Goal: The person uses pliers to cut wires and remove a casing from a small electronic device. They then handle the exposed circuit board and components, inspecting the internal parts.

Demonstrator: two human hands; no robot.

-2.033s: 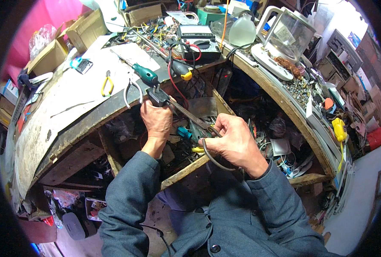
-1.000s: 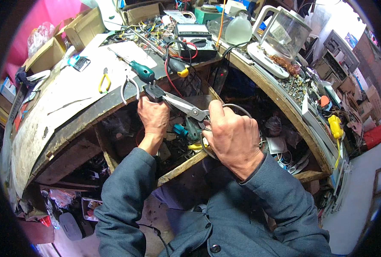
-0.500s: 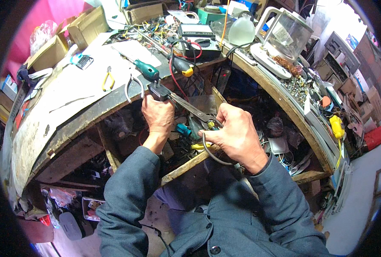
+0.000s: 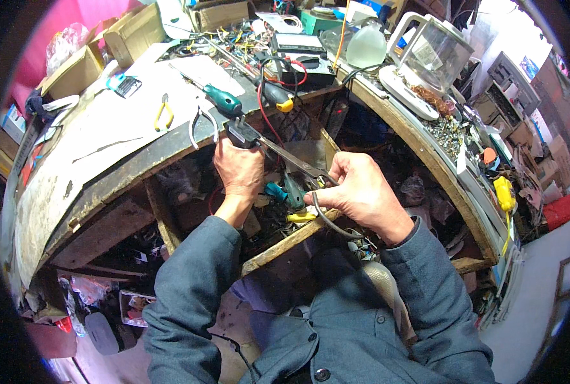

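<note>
Rolled thumb-up since a second ago, the right hand (image 4: pixel 369 198) is closed around the handle end of the scissors (image 4: pixel 296 164), their blades now nearly edge-on. Their tips reach the right side of a black plug (image 4: pixel 242 136), which the left hand (image 4: pixel 240 169) grips at the near edge of the table (image 4: pixel 48 201), just nearer than a green-handled screwdriver (image 4: pixel 223 100).

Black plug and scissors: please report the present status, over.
Left hand gripping black plug. Right hand holding scissors, pointed at the plug. Green-handled screwdriver close beyond the plug.
</note>
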